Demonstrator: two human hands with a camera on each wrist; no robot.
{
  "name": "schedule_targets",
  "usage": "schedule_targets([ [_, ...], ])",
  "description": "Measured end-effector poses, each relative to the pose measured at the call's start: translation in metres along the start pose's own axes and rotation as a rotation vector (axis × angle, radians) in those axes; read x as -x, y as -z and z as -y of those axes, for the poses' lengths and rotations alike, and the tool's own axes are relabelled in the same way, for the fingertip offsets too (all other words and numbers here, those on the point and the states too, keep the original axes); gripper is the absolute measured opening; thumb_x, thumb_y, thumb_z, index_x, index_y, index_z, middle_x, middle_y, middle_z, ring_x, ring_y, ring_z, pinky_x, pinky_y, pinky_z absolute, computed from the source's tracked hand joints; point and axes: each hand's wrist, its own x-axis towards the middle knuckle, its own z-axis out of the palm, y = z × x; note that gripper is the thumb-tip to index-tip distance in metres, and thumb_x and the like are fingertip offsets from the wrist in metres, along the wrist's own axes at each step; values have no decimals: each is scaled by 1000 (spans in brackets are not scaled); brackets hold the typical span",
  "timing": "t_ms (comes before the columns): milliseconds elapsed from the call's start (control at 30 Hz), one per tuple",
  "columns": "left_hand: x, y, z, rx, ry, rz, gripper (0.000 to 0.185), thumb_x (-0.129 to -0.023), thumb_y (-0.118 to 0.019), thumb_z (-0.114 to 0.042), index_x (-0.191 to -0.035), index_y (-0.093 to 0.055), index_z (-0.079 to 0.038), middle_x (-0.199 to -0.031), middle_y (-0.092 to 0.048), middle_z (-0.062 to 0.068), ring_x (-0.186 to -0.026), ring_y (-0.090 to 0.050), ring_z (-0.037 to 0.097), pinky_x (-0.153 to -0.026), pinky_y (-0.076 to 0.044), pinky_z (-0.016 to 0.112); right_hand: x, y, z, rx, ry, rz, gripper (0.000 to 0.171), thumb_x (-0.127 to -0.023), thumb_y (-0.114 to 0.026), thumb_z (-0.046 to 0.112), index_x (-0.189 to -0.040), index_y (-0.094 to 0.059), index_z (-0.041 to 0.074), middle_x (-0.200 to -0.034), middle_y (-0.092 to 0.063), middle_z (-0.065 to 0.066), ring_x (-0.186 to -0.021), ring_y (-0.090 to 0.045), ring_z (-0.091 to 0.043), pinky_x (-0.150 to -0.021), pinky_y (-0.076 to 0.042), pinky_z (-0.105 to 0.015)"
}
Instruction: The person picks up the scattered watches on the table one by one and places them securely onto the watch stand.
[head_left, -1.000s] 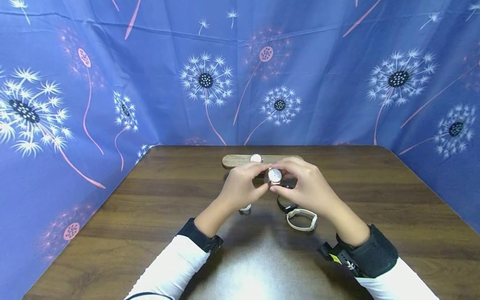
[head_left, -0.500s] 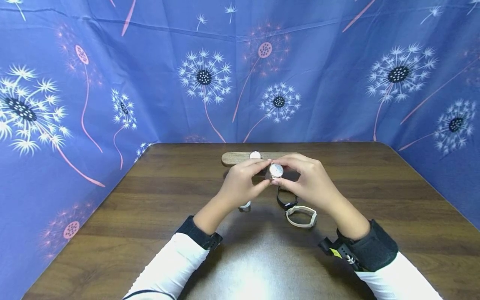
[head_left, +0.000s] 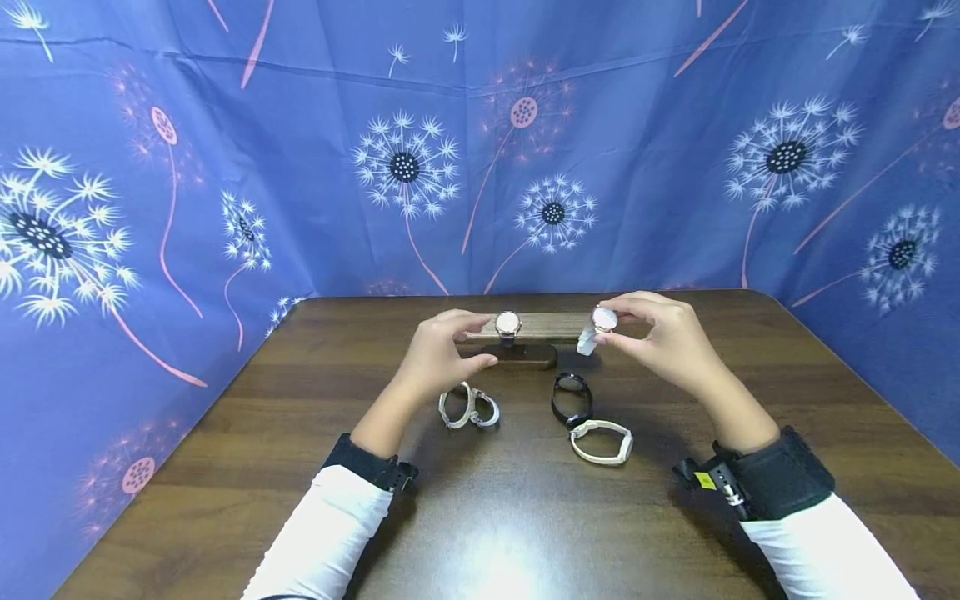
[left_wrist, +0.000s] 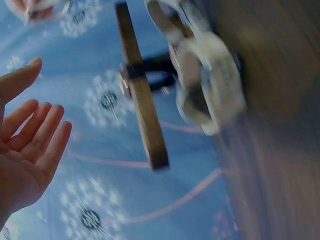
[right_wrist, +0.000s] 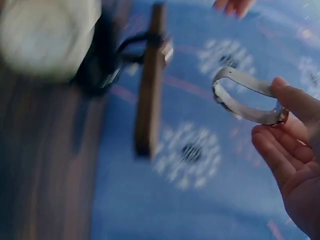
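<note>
My right hand (head_left: 613,330) pinches a white-faced watch (head_left: 603,318) by its case, just off the right end of a wooden stand bar (head_left: 547,326). In the right wrist view its pale band (right_wrist: 245,97) loops out from my fingers (right_wrist: 280,150). Another watch (head_left: 507,323) sits on the middle of the bar. My left hand (head_left: 480,340) hovers at the bar's left end, fingers relaxed and holding nothing; the left wrist view shows its palm (left_wrist: 27,150) bare beside the bar (left_wrist: 141,100).
On the brown table (head_left: 225,467) lie a pair of silver-white watches (head_left: 468,408), a black watch (head_left: 572,398) and a cream watch (head_left: 602,440), all in front of the stand's dark base (head_left: 525,357). Blue dandelion-print cloth (head_left: 150,167) walls three sides.
The hands, both on the watch at centre before, have parted. The right hand carried it right to the bar's end; the left hand let go and moved left, uncovering the watches below.
</note>
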Motion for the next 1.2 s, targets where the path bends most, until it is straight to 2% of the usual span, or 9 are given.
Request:
schedule_targets([
  [233, -7, 20, 42, -8, 145, 64, 48, -71, -88, -12, -114, -70, -2, -110, -69, 11, -95, -67, 29, -84, -55, 40, 10, 16, -49, 66, -77, 43, 32, -68, -86, -1, -96, -73, -3, -90, -71, -10, -78, -64, -11, -75, -50, -9],
  [367, -14, 26, 61, -3, 202, 129, 49, -71, -87, -13, -115, -70, -2, -111, -69, 13, -98, -67, 28, -88, -54, 39, 12, 14, -69, 101, -131, 78, 30, -70, -86, 3, -97, -72, -3, -88, -71, -11, -78, -66, -18, -74, -49, -8],
  [467, -18, 26, 71, -15, 223, 186, 52, -70, -87, -15, -116, -69, -1, -111, -69, 14, -100, -66, 28, -90, -52, 39, 11, 7, -80, 97, -184, 110, 31, -72, -85, 5, -99, -72, -4, -89, -71, -14, -78, -68, -25, -73, -50, -11],
  [600, -25, 22, 80, -28, 256, 242, 53, -72, -86, -18, -118, -68, -1, -113, -68, 16, -102, -64, 29, -90, -51, 41, 9, -6, -89, 36, -245, 155, 31, -74, -83, 2, -100, -70, -8, -92, -70, -20, -81, -69, -32, -74, -57, -29],
  [700, -30, 18, 85, -46, 278, 269, 54, -74, -86, -19, -121, -67, 0, -114, -68, 17, -103, -64, 30, -91, -51, 42, 8, -17, -92, 1, -295, 184, 31, -75, -83, 1, -101, -70, -8, -92, -70, -20, -82, -70, -33, -74, -57, -36],
  [867, -33, 9, 94, -54, 307, 293, 58, -74, -86, -23, -122, -65, 3, -111, -70, 17, -102, -66, 30, -90, -52, 42, 5, -28, -90, -61, -380, 244, 32, -77, -82, 4, -105, -69, -8, -95, -70, -20, -85, -70, -33, -76, -57, -37],
  [1000, -35, -1, 98, -17, 336, 317, 63, -75, -86, -29, -124, -64, 4, -114, -69, 15, -101, -66, 25, -90, -53, 39, 3, -29, -89, -83, -411, 269, 33, -78, -81, 4, -106, -70, -7, -96, -71, -20, -87, -70, -33, -77, -58, -37],
  [1200, -37, -9, 101, -3, 339, 293, 56, -75, -86, -28, -118, -68, 3, -101, -73, 11, -82, -65, 15, -78, -56, 33, 1, -33, -94, -101, -387, 308, 34, -78, -82, 5, -108, -70, -6, -96, -72, -19, -88, -71, -31, -76, -57, -27],
])
